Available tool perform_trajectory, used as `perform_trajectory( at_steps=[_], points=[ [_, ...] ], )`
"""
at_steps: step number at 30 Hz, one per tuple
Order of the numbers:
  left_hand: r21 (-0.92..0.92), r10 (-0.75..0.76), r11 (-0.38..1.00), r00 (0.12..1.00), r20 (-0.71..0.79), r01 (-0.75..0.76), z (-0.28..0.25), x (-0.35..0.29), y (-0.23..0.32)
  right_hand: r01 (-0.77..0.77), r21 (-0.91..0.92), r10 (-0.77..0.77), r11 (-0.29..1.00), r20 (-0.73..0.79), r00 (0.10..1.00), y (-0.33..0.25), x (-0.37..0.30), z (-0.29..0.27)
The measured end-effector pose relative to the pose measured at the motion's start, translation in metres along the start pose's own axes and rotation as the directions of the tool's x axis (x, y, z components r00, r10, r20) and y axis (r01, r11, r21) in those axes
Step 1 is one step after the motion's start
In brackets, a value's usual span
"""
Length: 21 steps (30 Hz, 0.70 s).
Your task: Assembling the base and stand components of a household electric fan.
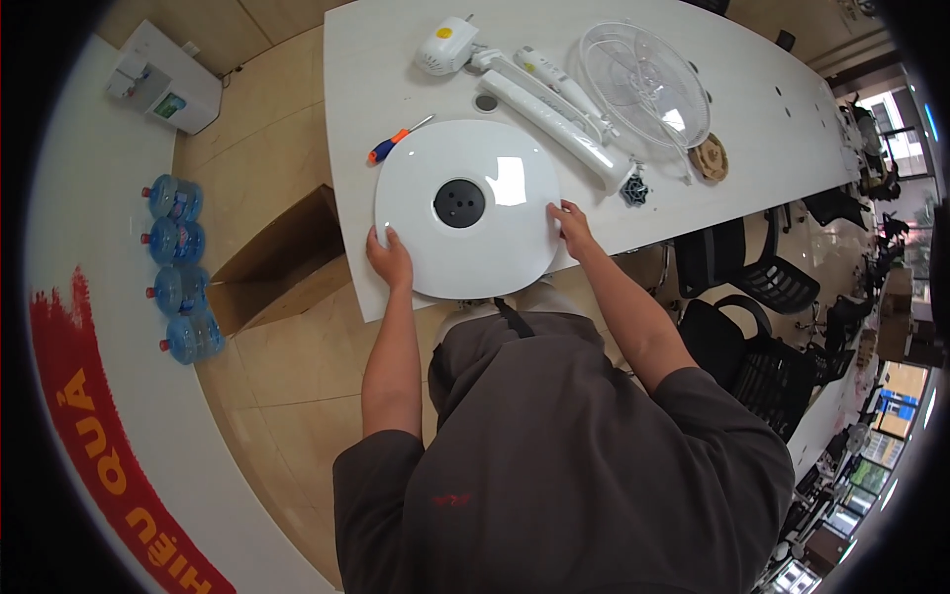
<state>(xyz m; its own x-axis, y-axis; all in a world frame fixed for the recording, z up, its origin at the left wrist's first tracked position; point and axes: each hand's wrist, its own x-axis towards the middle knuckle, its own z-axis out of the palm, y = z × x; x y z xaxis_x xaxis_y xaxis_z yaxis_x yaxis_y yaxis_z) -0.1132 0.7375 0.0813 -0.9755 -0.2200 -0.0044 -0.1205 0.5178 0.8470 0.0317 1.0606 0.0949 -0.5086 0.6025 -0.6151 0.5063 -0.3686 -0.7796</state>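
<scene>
Head view: looking straight down on a person at the near end of a long white table (752,129).
Table: it runs away toward the upper right, with tan floor tiles on its left.
Fan base: a round white fan base (465,208) with a dark socket at its centre lies flat at the table's near edge, overhanging it slightly.
Fan grille: a clear wire grille (643,84) lies well beyond the base.
Pole: a white pole section (554,129) lies diagonally between base and grille.
Left hand: the left hand (391,259) — forearm stretched forward — grips the base's left rim, fingers curled over it.
Right hand: the right hand (572,226) clasps the right rim, fingers bent onto the top.
Screwdriver: an orange-and-blue screwdriver (394,141) lies just beside the base's far left edge.
</scene>
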Motion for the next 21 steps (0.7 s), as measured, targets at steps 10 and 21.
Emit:
perform_trajectory(
  at_steps=[10, 21],
  points=[
    [-0.045, -0.017, 0.999, 1.000, -0.007, 0.017, 0.000, -0.002, 0.001, 0.063, -0.071, -0.058, 0.995, 0.077, 0.995, -0.001, -0.012, -0.011],
    [-0.188, -0.045, 0.982, 0.985, -0.164, 0.014, -0.072, -0.042, -0.069, 0.121, -0.160, -0.144, 0.980, -0.143, 0.979, 0.115, -0.114, -0.093]
  ],
)
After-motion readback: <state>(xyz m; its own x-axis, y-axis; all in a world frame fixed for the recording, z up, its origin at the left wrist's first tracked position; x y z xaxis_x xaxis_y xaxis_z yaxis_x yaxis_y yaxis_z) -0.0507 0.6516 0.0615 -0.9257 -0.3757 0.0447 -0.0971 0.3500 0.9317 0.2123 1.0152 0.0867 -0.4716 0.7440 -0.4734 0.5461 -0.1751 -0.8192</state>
